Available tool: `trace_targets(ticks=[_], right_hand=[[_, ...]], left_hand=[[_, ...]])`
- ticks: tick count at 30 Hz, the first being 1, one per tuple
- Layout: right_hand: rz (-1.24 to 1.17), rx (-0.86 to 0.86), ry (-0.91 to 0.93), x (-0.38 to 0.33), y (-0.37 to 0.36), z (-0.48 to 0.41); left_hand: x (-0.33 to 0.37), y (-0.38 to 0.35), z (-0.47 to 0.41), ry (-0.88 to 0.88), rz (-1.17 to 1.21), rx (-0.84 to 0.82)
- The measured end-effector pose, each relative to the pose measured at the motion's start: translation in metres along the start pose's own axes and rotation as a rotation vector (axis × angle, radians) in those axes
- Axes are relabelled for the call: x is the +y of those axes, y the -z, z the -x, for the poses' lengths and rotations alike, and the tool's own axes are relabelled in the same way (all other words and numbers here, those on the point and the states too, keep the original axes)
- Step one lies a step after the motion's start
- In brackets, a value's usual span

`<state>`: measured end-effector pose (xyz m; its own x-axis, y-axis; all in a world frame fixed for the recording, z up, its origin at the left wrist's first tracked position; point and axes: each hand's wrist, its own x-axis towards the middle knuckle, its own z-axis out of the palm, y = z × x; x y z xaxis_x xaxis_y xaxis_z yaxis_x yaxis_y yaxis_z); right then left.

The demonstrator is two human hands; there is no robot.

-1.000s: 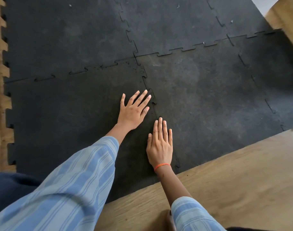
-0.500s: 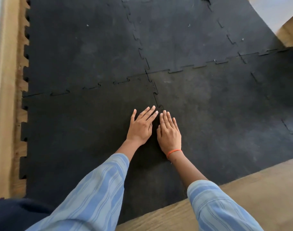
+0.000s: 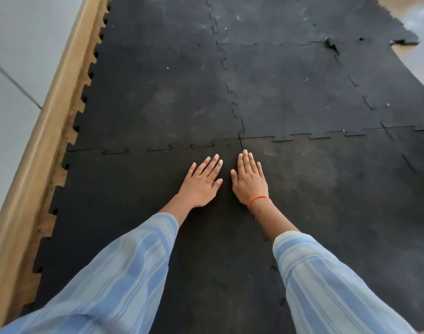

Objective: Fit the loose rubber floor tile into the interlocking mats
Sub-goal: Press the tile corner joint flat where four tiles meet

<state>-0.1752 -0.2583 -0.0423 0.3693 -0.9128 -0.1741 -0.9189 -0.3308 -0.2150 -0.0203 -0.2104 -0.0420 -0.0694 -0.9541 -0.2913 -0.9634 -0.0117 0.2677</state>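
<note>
Black interlocking rubber mats (image 3: pixel 157 97) cover the floor in a grid with toothed seams. The near-left tile (image 3: pixel 124 189) lies flat, and its toothed far edge meets the row beyond it. My left hand (image 3: pixel 202 183) rests palm down on this tile, fingers spread, close to its right seam. My right hand (image 3: pixel 249 179), with an orange band at the wrist, lies flat beside it, fingertips almost at the corner where the tiles meet. Neither hand holds anything. The seam between the two near tiles is partly hidden under my hands and sleeves.
A wooden border (image 3: pixel 44 131) runs along the left of the mats, with grey floor (image 3: pixel 10 68) beyond it. At the far right a mat corner (image 3: pixel 331 43) sticks up at a seam, and the mats' ragged edge (image 3: pixel 403 39) ends there.
Both hands have moved up the seam toward the corner where the tiles meet, still flat on the mat. My view has shifted forward, showing more mats ahead.
</note>
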Motion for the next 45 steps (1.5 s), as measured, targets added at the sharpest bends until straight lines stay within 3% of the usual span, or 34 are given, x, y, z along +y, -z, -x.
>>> trace_targets(ticks=[3, 8, 12, 17, 22, 26, 32, 39, 45], right_hand=[[0.024, -0.058, -0.017, -0.004, 0.008, -0.004], [0.063, -0.131, 0.156, -0.026, 0.012, -0.035], [0.094, -0.101, 0.125, -0.033, 0.003, -0.048], [0.131, -0.234, 0.07, -0.055, 0.023, -0.057], [0.074, -0.237, 0.358, -0.112, 0.001, -0.048], [0.082, -0.174, 0.29, -0.118, -0.019, -0.045], [0.066, -0.377, 0.225, -0.131, 0.018, -0.033], [0.048, -0.571, 0.074, -0.108, 0.017, 0.112], [0.013, -0.678, -0.04, -0.112, 0.021, 0.141]], left_hand=[[-0.003, 0.011, 0.003, -0.023, 0.044, -0.012], [-0.067, 0.028, 0.016, 0.197, 0.007, -0.015], [-0.082, 0.026, 0.017, 0.181, -0.028, -0.06], [-0.083, 0.038, 0.02, 0.188, -0.011, -0.07], [-0.144, 0.031, 0.06, 0.583, 0.109, 0.06], [-0.164, 0.025, 0.068, 0.584, 0.106, 0.038], [-0.145, 0.055, 0.085, 0.601, 0.199, -0.121], [-0.044, 0.008, 0.181, 0.752, 0.357, -0.34], [-0.018, 0.002, 0.205, 0.744, 0.451, -0.355]])
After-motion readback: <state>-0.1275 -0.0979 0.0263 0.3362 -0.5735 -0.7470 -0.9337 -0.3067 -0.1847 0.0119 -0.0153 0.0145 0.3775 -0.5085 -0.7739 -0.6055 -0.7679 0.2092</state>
